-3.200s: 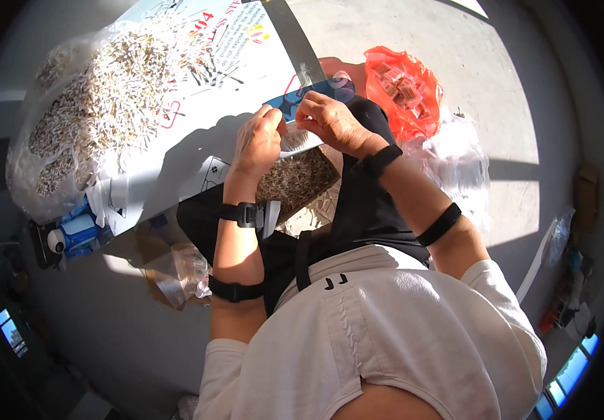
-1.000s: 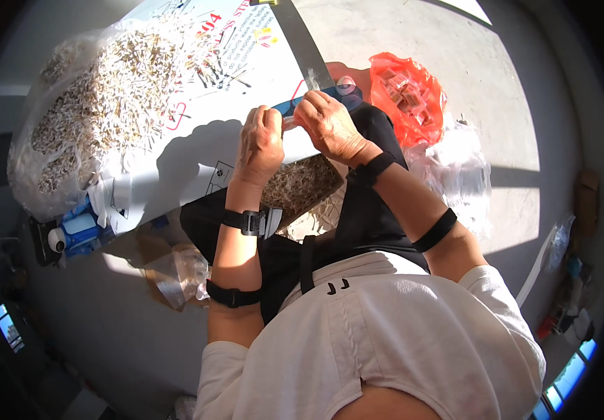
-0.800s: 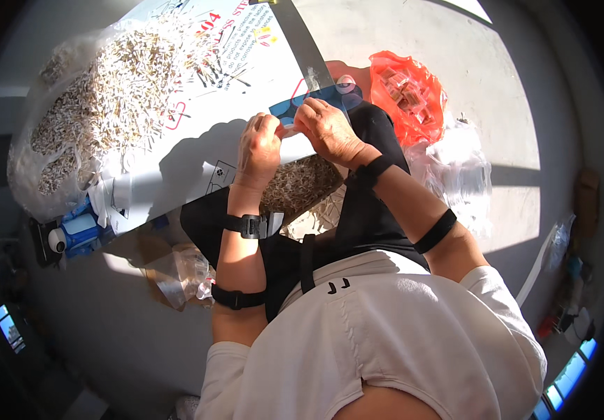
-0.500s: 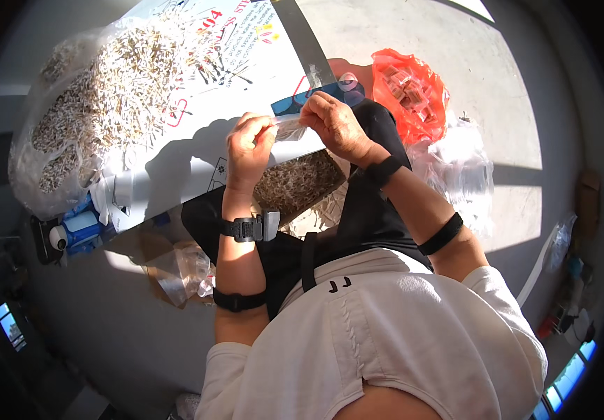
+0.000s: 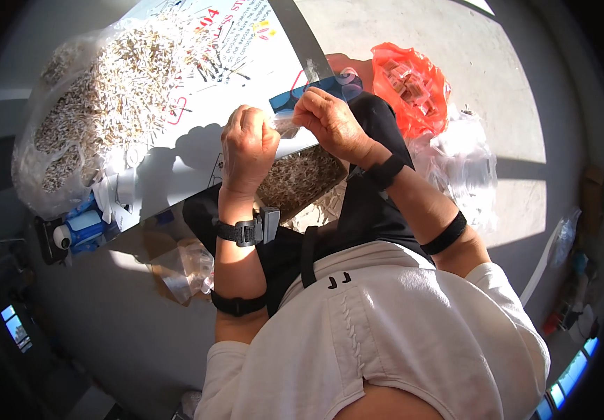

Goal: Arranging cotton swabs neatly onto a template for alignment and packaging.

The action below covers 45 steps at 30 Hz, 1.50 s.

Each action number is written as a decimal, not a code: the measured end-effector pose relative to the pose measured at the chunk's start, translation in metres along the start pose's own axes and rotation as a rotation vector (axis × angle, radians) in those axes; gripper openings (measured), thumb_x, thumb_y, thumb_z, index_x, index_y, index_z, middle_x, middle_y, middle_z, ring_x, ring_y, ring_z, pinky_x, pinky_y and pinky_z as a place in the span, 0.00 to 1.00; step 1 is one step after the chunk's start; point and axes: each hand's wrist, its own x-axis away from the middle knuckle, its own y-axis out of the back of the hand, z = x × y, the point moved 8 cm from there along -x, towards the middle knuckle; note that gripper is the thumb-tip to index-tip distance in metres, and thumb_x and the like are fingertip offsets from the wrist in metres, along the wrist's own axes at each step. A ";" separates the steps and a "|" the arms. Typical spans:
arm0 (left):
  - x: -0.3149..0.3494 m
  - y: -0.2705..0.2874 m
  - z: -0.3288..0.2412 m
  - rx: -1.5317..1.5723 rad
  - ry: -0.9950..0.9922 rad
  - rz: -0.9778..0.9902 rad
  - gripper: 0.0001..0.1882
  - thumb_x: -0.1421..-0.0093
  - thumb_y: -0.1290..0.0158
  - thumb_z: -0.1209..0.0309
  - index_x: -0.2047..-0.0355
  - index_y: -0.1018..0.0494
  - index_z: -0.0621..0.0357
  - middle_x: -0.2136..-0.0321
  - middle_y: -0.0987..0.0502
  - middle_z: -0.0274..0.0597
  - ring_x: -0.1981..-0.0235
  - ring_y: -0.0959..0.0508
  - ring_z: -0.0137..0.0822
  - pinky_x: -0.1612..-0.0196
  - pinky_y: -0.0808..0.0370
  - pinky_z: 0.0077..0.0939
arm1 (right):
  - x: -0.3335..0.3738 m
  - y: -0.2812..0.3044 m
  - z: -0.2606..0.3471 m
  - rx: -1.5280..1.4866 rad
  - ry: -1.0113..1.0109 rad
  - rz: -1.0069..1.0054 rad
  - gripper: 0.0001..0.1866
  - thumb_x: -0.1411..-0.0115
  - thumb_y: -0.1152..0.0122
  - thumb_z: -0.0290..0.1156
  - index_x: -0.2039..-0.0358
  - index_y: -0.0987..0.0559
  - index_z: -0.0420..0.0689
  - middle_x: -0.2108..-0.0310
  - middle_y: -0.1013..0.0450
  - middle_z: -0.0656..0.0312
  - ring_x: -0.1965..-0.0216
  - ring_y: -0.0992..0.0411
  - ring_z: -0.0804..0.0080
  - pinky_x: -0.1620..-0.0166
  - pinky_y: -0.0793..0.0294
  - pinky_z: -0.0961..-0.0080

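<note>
A small clear plastic bag (image 5: 286,128) is stretched between my two hands, above the near edge of the white-covered table. My left hand (image 5: 249,147) is closed on its left end, back of the hand up. At its right end, my right hand (image 5: 333,126) pinches it with bent fingers. Whatever the bag holds is too small and blurred to tell. Just below my hands, between my legs, an open box (image 5: 300,183) is filled with brownish, shiny, tangled-looking small pieces. On the table at the left lies a big heap of short, thin white-and-brown sticks (image 5: 130,87).
A large clear bag (image 5: 25,164) spreads around the heap's left side. Right of my knee, an open red bag (image 5: 410,91) holds small packets, beside white translucent plastic (image 5: 463,168). A blue-and-white container (image 5: 81,229) stands below the table's left corner, near crumpled clear plastic (image 5: 186,269).
My left hand has turned so that its back faces up, its fingers curled tighter. My right hand has shifted slightly left, and the small bag between them shows less.
</note>
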 end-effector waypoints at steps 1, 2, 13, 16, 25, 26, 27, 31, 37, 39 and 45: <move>0.000 0.001 -0.001 -0.002 -0.002 0.001 0.09 0.52 0.50 0.85 0.69 0.30 0.64 0.73 0.27 0.48 0.71 0.25 0.48 0.68 0.26 0.36 | 0.000 -0.001 0.001 -0.005 -0.001 0.000 0.06 0.45 0.39 0.25 0.71 0.27 0.41 0.70 0.29 0.54 0.66 0.27 0.51 0.64 0.27 0.65; 0.001 0.001 0.000 0.044 0.020 0.005 0.09 0.52 0.50 0.85 0.69 0.31 0.63 0.73 0.28 0.48 0.71 0.26 0.49 0.68 0.27 0.38 | 0.000 -0.001 0.002 -0.006 0.001 -0.002 0.06 0.45 0.39 0.25 0.71 0.27 0.41 0.70 0.29 0.54 0.66 0.27 0.51 0.64 0.27 0.65; -0.012 0.014 -0.023 0.015 -0.096 0.007 0.07 0.52 0.50 0.85 0.75 0.33 0.61 0.76 0.29 0.45 0.75 0.27 0.47 0.71 0.28 0.37 | 0.003 0.003 0.011 -0.053 0.020 0.006 0.07 0.45 0.37 0.27 0.69 0.26 0.41 0.70 0.30 0.56 0.67 0.28 0.54 0.64 0.27 0.66; -0.012 0.014 -0.024 0.057 -0.069 0.006 0.07 0.53 0.50 0.86 0.76 0.33 0.61 0.77 0.30 0.45 0.75 0.27 0.47 0.71 0.28 0.38 | 0.001 0.008 0.021 -0.041 0.090 -0.071 0.06 0.46 0.36 0.24 0.68 0.25 0.41 0.71 0.31 0.58 0.68 0.29 0.61 0.65 0.29 0.72; -0.010 0.016 -0.027 0.059 -0.042 0.030 0.07 0.54 0.50 0.84 0.76 0.35 0.61 0.77 0.30 0.46 0.73 0.27 0.49 0.70 0.28 0.41 | -0.010 0.005 0.052 0.184 0.391 -0.052 0.10 0.56 0.36 0.20 0.73 0.28 0.43 0.71 0.32 0.60 0.68 0.31 0.58 0.64 0.28 0.67; -0.008 0.016 -0.027 0.059 -0.042 0.030 0.07 0.54 0.50 0.84 0.76 0.35 0.61 0.77 0.30 0.46 0.73 0.27 0.49 0.70 0.28 0.41 | -0.008 0.007 0.052 0.200 0.431 -0.038 0.12 0.58 0.37 0.19 0.74 0.29 0.42 0.71 0.32 0.60 0.68 0.32 0.58 0.64 0.28 0.66; -0.006 0.018 -0.026 0.074 -0.045 0.015 0.07 0.54 0.50 0.84 0.76 0.34 0.61 0.77 0.31 0.46 0.75 0.28 0.48 0.71 0.29 0.39 | -0.007 0.010 0.049 0.200 0.431 -0.037 0.12 0.58 0.37 0.19 0.74 0.29 0.42 0.71 0.32 0.60 0.68 0.32 0.58 0.64 0.28 0.66; 0.001 0.017 -0.017 0.103 -0.014 0.018 0.06 0.51 0.50 0.83 0.74 0.34 0.61 0.77 0.31 0.47 0.73 0.27 0.50 0.70 0.28 0.41 | 0.003 0.024 0.040 0.322 0.484 -0.047 0.13 0.59 0.38 0.17 0.73 0.30 0.42 0.71 0.33 0.59 0.67 0.31 0.57 0.63 0.27 0.66; 0.005 0.016 -0.010 0.057 0.013 -0.001 0.05 0.50 0.50 0.82 0.72 0.33 0.61 0.74 0.29 0.47 0.71 0.27 0.49 0.67 0.28 0.40 | 0.015 0.024 -0.020 -0.517 -0.311 -0.083 0.14 0.49 0.32 0.24 0.61 0.23 0.43 0.68 0.28 0.64 0.71 0.33 0.73 0.64 0.28 0.76; 0.005 0.012 -0.010 0.081 0.024 -0.004 0.05 0.49 0.50 0.81 0.72 0.33 0.62 0.74 0.29 0.47 0.70 0.27 0.49 0.66 0.28 0.40 | 0.008 0.019 0.013 -0.196 -0.120 -0.017 0.17 0.46 0.32 0.24 0.55 0.21 0.47 0.66 0.27 0.64 0.71 0.31 0.76 0.64 0.27 0.78; 0.010 0.000 -0.004 0.217 0.071 -0.007 0.04 0.47 0.50 0.81 0.70 0.32 0.62 0.72 0.28 0.46 0.70 0.26 0.47 0.65 0.28 0.36 | 0.009 0.001 -0.007 -0.165 -0.050 -0.047 0.07 0.46 0.35 0.20 0.65 0.20 0.41 0.67 0.29 0.62 0.66 0.28 0.74 0.62 0.28 0.80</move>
